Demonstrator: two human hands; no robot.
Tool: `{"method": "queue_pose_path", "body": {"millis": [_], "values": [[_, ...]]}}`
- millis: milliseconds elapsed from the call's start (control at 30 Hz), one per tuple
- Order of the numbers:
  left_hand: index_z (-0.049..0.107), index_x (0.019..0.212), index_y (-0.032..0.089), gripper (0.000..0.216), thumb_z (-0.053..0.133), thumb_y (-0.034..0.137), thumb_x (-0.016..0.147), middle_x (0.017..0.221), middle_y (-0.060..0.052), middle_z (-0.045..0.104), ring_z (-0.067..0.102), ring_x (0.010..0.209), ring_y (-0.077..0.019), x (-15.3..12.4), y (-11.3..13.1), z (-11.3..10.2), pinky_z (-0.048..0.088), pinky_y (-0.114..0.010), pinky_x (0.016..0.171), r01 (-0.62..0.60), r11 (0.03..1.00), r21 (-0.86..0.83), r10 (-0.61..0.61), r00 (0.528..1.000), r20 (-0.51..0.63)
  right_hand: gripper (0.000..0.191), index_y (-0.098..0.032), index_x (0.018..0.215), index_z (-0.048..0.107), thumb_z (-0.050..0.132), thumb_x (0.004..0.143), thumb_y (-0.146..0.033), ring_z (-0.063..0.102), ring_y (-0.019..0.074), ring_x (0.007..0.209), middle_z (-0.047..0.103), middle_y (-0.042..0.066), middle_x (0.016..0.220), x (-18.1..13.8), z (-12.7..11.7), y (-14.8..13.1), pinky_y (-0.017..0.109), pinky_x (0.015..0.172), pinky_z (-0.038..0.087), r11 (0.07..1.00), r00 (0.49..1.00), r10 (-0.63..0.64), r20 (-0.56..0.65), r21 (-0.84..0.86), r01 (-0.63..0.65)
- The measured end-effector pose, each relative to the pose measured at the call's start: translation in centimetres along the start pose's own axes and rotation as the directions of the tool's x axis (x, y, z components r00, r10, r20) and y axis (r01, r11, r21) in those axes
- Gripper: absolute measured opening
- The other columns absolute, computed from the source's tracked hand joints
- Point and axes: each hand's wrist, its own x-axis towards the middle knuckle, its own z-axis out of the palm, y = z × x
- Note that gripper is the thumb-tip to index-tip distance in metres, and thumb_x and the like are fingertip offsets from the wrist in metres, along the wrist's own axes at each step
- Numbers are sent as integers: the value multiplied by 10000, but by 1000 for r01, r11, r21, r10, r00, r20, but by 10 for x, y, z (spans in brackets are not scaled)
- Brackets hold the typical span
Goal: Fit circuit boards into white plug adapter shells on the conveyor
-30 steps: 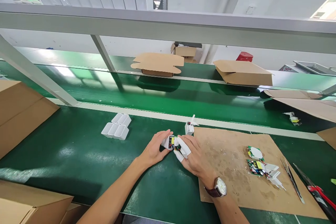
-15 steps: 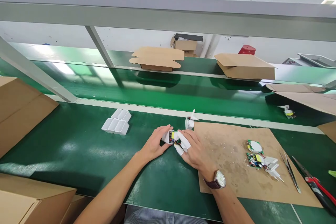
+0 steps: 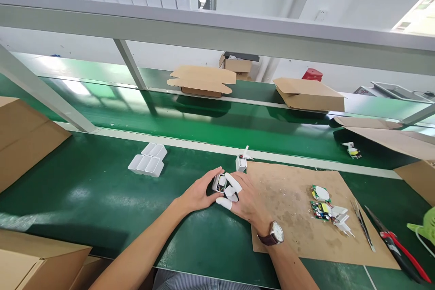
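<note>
My left hand (image 3: 200,194) has its thumb and fingers closed around a small white adapter case (image 3: 215,184), with its open end facing right. Inside that mouth shows a circuit board (image 3: 222,183) with a white pad. My right hand (image 3: 250,199), with white covers on thumb and forefinger, grips a white plug piece (image 3: 231,194) at the opening; it appears joined to the board, though the fingers partly hide it. Just beyond my right hand stands another white case (image 3: 241,163), with a plug piece sticking out of its top.
White open cases (image 3: 147,163) stand in a cluster at left. On the cardboard sheet (image 3: 282,204) lie a circuit board (image 3: 321,193), a board with plug pieces (image 3: 321,211) and tweezers (image 3: 364,226). Red-handled pliers (image 3: 396,244) lie at right. Cardboard boxes flank the bench; a metal rail spans above.
The circuit board has gone deeper into the white case; less of it shows between my hands. The case has turned slightly. The whole view has shifted a little.
</note>
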Motion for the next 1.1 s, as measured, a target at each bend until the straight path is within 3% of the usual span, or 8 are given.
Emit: {"method": "queue_pose_path", "body": {"millis": [100, 233, 333, 467, 567, 867, 1100], "values": [[246, 1601, 272, 801, 663, 248, 918, 1489, -129, 567, 587, 1348, -273, 0, -4, 0, 508, -481, 1128, 10, 999, -38, -9, 1000, 17, 434, -226, 1439, 515, 551, 1013, -305, 650, 298, 1055, 702, 132, 1138, -2, 1, 3, 512, 901, 597, 994, 998, 50, -28, 94, -47], [344, 1552, 251, 665, 592, 226, 936, 1335, -108, 673, 675, 1200, -242, 1, -11, -3, 556, -444, 1044, 45, 993, -112, -54, 996, -78, 406, -295, 1410, 576, 501, 1021, -204, 666, 277, 1131, 685, 113, 1240, -5, 8, 9, 513, 966, 591, 982, 991, 126, -35, 144, -120], [394, 1519, 250, 629, 630, 313, 940, 1342, -109, 678, 683, 1191, -248, 1, -10, -5, 574, -437, 1014, 121, 968, -218, -147, 983, -108, 459, -318, 1447, 551, 563, 997, -228, 632, 286, 1258, 626, 108, 1380, -2, 11, 13, 506, 1040, 575, 982, 992, 96, 81, 152, -108], [402, 1522, 263, 588, 593, 404, 984, 1351, -92, 689, 657, 1260, -255, 1, -3, -7, 519, -471, 1102, 203, 917, -343, -248, 964, -92, 445, -320, 1437, 558, 582, 999, -247, 695, 262, 1156, 669, 86, 1323, 7, 10, 15, 445, 997, 609, 981, 975, 48, 216, 175, -87], [346, 1558, 271, 599, 554, 402, 1011, 1404, -95, 661, 605, 1340, -256, 1, 0, -9, 470, -499, 1156, 207, 900, -383, -244, 968, -51, 460, -326, 1440, 552, 610, 988, -269, 706, 270, 1137, 662, 84, 1347, 11, 15, 14, 443, 977, 616, 979, 967, 42, 251, 181, -90], [224, 1599, 283, 829, 703, 378, 929, 1526, -136, 550, 565, 1384, -274, -1, -2, -7, 420, -534, 1195, 108, 950, -294, -153, 979, -135, 463, -299, 1421, 556, 547, 979, -158, 706, 249, 1115, 679, 95, 1266, 2, 24, 9, 396, 962, 616, 957, 990, 128, 61, 255, -140], [200, 1602, 297, 777, 646, 382, 972, 1477, -130, 600, 638, 1295, -248, -1, 6, -3, 490, -477, 1127, 209, 939, -275, -237, 969, -74, 391, -264, 1332, 615, 505, 981, -132, 707, 249, 1030, 689, 112, 1227, -1, 26, 8, 402, 865, 635, 968, 991, 106, 76, 219, -120]]}}
